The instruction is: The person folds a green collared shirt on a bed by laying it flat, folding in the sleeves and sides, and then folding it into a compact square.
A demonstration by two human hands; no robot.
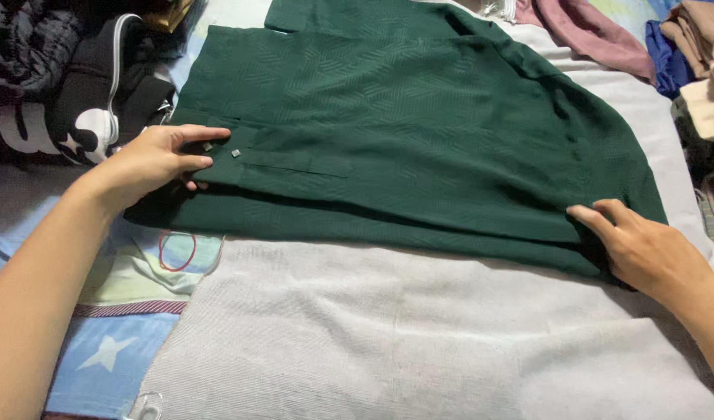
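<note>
Grey towel [388, 327] lies nearest us on the bed, the dark green shirt [403, 117] spread just beyond it. Our left hand [151, 159] pinches the shirt's buttoned edge; our right hand [644, 249] grips its hem. Beyond the shirt lies a pink garment [598, 31].

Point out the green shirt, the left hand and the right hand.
green shirt [419, 117], head view, middle of the fabric.
left hand [151, 162], head view, back of the hand, on the shirt's buttoned edge.
right hand [644, 249], head view, back of the hand, at the shirt's edge.
</note>
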